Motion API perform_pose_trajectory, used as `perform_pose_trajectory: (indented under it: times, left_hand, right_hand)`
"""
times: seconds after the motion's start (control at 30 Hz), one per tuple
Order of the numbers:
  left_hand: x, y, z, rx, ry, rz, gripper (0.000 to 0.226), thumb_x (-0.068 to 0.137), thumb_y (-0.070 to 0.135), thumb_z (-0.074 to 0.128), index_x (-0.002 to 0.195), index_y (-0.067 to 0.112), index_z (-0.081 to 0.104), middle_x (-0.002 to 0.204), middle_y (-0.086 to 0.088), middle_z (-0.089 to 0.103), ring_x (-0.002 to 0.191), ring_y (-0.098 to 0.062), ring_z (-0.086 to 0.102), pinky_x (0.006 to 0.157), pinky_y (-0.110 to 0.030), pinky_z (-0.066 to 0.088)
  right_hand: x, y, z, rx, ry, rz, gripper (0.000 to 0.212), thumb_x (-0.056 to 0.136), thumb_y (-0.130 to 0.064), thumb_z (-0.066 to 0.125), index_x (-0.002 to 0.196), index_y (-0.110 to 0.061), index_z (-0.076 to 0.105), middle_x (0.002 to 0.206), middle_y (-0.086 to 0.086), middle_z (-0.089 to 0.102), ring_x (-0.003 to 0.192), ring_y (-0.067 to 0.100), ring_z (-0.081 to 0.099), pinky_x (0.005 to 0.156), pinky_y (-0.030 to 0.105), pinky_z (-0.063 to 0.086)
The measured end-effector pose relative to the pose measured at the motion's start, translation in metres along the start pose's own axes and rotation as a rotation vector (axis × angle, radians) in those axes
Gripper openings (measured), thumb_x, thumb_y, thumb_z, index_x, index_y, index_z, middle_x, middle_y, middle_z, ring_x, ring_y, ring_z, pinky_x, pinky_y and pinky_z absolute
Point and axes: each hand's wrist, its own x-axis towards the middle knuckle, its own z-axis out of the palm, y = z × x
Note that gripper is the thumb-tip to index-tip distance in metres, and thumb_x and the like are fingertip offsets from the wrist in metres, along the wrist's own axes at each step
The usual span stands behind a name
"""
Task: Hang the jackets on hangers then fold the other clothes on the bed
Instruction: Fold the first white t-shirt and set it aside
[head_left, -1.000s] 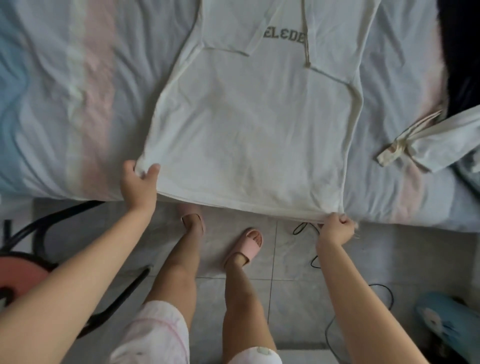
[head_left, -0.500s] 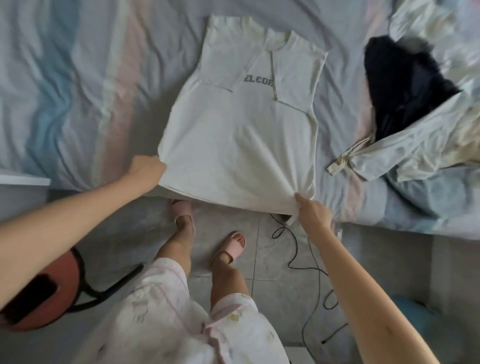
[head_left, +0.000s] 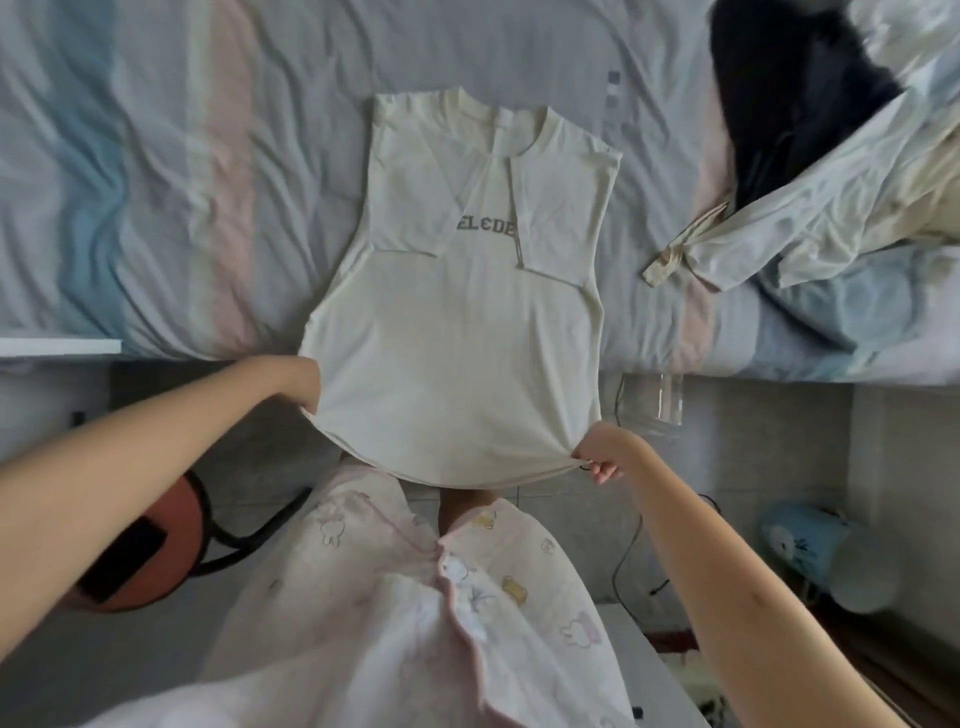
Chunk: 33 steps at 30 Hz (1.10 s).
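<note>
A cream T-shirt (head_left: 467, 332) with grey lettering lies face up on the bed (head_left: 208, 182), both sleeves folded inward over its chest. Its hem hangs past the bed's front edge, lifted off the mattress. My left hand (head_left: 298, 382) grips the hem's left corner, fingers tucked under the cloth. My right hand (head_left: 602, 449) pinches the hem's right corner. Farther right on the bed lie a black garment (head_left: 789, 93) and a crumpled white garment (head_left: 831, 208) with a tie strap.
The bed carries a striped grey, blue and pink sheet. Below it is tiled floor with a red stool (head_left: 140, 551) holding a dark phone at left, a black cable (head_left: 628, 551), a clear container (head_left: 649, 405) and a blue bin (head_left: 810, 551) at right.
Both hands have lifted the shirt's hem up and toward me off the bed edge. The view has pulled back, so more of the bed and the shirt's collar show.
</note>
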Motion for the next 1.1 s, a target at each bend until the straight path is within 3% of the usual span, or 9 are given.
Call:
perform_pose_trajectory:
  times: [0.13, 0.37, 0.53, 0.67, 0.73, 0.83, 0.93, 1.03, 1.1]
  left_hand:
    - [-0.02, 0.013, -0.025, -0.507, 0.124, -0.057, 0.024, 0.081, 0.012, 0.068, 0.061, 0.005, 0.056, 0.046, -0.006, 0.048, 0.038, -0.016, 0.041, 0.034, -0.016, 0.029]
    - [0.023, 0.004, -0.163, -1.506, 0.549, -0.085, 0.029, 0.083, 0.005, 0.059, 0.054, 0.009, 0.059, 0.029, 0.002, 0.041, 0.022, -0.004, 0.03, 0.026, -0.01, 0.015]
    - [0.082, 0.029, -0.277, -1.683, 0.606, 0.126, 0.034, 0.089, 0.002, 0.053, 0.055, 0.006, 0.054, 0.03, 0.006, 0.045, 0.026, -0.001, 0.037, 0.027, -0.012, 0.019]
    - [0.136, 0.044, -0.335, -1.711, 0.699, 0.243, 0.026, 0.086, 0.013, 0.067, 0.066, 0.012, 0.052, 0.036, 0.009, 0.051, 0.03, 0.0, 0.04, 0.031, -0.011, 0.022]
    - [0.179, 0.049, -0.344, -1.624, 0.689, 0.261, 0.023, 0.082, 0.021, 0.072, 0.07, 0.015, 0.054, 0.047, 0.007, 0.054, 0.032, 0.002, 0.04, 0.032, -0.011, 0.025]
    - [0.232, 0.054, -0.338, -1.332, 0.748, 0.152, 0.045, 0.07, 0.032, 0.082, 0.105, 0.009, 0.065, 0.093, -0.006, 0.067, 0.071, -0.011, 0.065, 0.068, -0.024, 0.056]
    - [0.261, 0.052, -0.332, -1.236, 1.026, -0.021, 0.072, 0.057, 0.054, 0.081, 0.109, 0.008, 0.062, 0.112, -0.013, 0.065, 0.102, -0.028, 0.062, 0.091, -0.042, 0.051]
    - [0.281, 0.049, -0.329, -1.239, 1.19, -0.093, 0.09, 0.044, 0.082, 0.064, 0.103, 0.014, 0.061, 0.112, -0.014, 0.063, 0.106, -0.032, 0.058, 0.094, -0.042, 0.047]
    - [0.268, 0.064, -0.322, -1.241, 1.205, -0.156, 0.08, 0.061, 0.073, 0.062, 0.109, 0.008, 0.06, 0.12, -0.019, 0.058, 0.116, -0.033, 0.05, 0.1, -0.036, 0.04]
  right_hand:
    - [-0.003, -0.004, -0.009, 0.42, 0.2, 0.004, 0.022, 0.091, -0.01, 0.04, 0.076, -0.004, 0.056, 0.04, 0.004, 0.059, 0.034, 0.016, 0.055, 0.048, 0.022, 0.041]
    - [-0.04, -0.062, -0.118, 1.567, 0.525, -0.041, 0.023, 0.097, -0.021, 0.037, 0.094, -0.009, 0.056, 0.067, 0.006, 0.054, 0.059, 0.018, 0.05, 0.054, 0.028, 0.04]
    - [-0.013, -0.13, -0.224, 1.382, 0.67, -0.234, 0.027, 0.089, -0.006, 0.04, 0.102, -0.002, 0.062, 0.059, 0.003, 0.058, 0.047, 0.012, 0.05, 0.039, 0.014, 0.034]
    - [0.045, -0.186, -0.288, 1.237, 0.751, -0.313, 0.017, 0.078, -0.008, 0.055, 0.061, -0.01, 0.058, 0.055, 0.003, 0.053, 0.054, 0.018, 0.046, 0.043, 0.02, 0.033]
    - [0.081, -0.209, -0.309, 1.184, 0.771, -0.336, 0.021, 0.082, -0.012, 0.058, 0.061, -0.012, 0.058, 0.055, 0.002, 0.059, 0.047, 0.013, 0.048, 0.037, 0.016, 0.034]
    - [0.132, -0.232, -0.319, 1.038, 0.779, -0.347, 0.027, 0.084, -0.029, 0.06, 0.101, -0.009, 0.062, 0.096, 0.01, 0.067, 0.078, 0.023, 0.061, 0.067, 0.026, 0.048]
    - [0.164, -0.246, -0.319, 0.902, 0.973, -0.236, 0.049, 0.082, -0.045, 0.062, 0.121, -0.016, 0.056, 0.13, 0.016, 0.045, 0.119, 0.034, 0.046, 0.101, 0.038, 0.037]
    - [0.174, -0.251, -0.316, 0.963, 1.117, -0.216, 0.043, 0.083, -0.047, 0.062, 0.113, -0.015, 0.06, 0.132, 0.013, 0.037, 0.123, 0.031, 0.038, 0.103, 0.038, 0.03]
    - [0.179, -0.249, -0.313, 1.016, 1.153, -0.183, 0.041, 0.084, -0.046, 0.061, 0.111, -0.014, 0.061, 0.129, 0.013, 0.043, 0.122, 0.03, 0.041, 0.101, 0.039, 0.031]
